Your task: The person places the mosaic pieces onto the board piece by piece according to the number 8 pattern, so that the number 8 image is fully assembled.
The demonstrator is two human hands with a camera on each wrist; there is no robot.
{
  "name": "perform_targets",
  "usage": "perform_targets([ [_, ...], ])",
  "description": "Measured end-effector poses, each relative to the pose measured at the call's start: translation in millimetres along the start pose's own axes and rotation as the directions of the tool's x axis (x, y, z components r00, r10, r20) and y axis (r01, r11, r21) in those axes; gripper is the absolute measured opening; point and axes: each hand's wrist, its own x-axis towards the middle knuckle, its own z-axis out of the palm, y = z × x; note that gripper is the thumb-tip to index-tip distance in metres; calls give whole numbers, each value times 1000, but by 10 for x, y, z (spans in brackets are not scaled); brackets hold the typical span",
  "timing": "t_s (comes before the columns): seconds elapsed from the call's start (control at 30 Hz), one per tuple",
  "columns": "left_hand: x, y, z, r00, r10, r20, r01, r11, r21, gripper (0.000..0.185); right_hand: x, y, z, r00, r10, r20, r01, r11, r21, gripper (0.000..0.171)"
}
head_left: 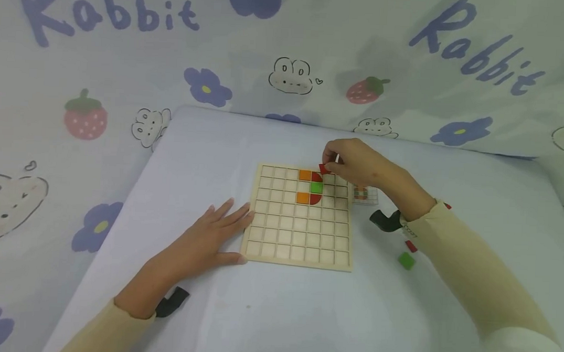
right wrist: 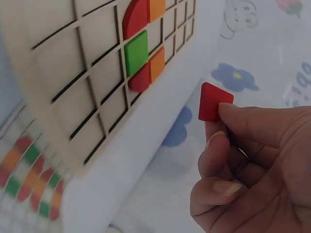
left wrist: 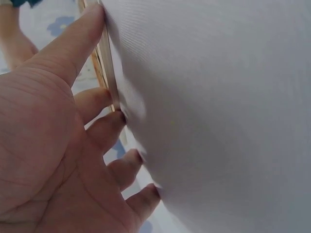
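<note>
A pale wooden grid board [head_left: 286,234] lies flat on the table. My left hand [head_left: 210,236] is spread along its left side, fingertips and thumb touching the edge; the left wrist view shows the straight thumb [left wrist: 80,46] against the board's side. Between thumb and fingers, my right hand [head_left: 358,161] pinches a small red tile [right wrist: 210,103], held above the far edge of the board. Near that edge, several tiles sit in cells: orange tiles [right wrist: 156,65], a green tile [right wrist: 136,53] and rounded red tiles [right wrist: 135,19].
Partly under the right forearm, a gridded pattern card [head_left: 367,196] lies right of the board. Nearer me are a loose green tile [head_left: 406,260] and a red tile [head_left: 410,247]; another red piece [head_left: 447,206] peeks out past the sleeve. A printed cloth [head_left: 250,48] hangs behind.
</note>
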Motion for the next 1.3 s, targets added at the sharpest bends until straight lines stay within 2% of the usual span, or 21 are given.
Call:
perform_targets([
  [0.17,2,-12,6,1000,17,-5,-17,1000,2,95,301,-115,88,997,-40,73,44,998,-51,4],
  [0.4,-8,13,-29,1000,11,1,-11,1000,-1,94,590,-164,189,986,-59,155,78,990,-119,5],
  [0.77,-20,-2,-24,1000,27,-14,-27,1000,4,92,815,-256,334,960,-50,274,107,974,-198,15],
  [1.0,-14,7,-18,1000,14,-2,-14,1000,2,93,829,-227,401,964,-102,245,161,959,-235,19],
  [1.3,-15,14,-33,1000,16,-6,-16,1000,21,92,767,-179,413,974,-131,186,173,958,-227,9],
])
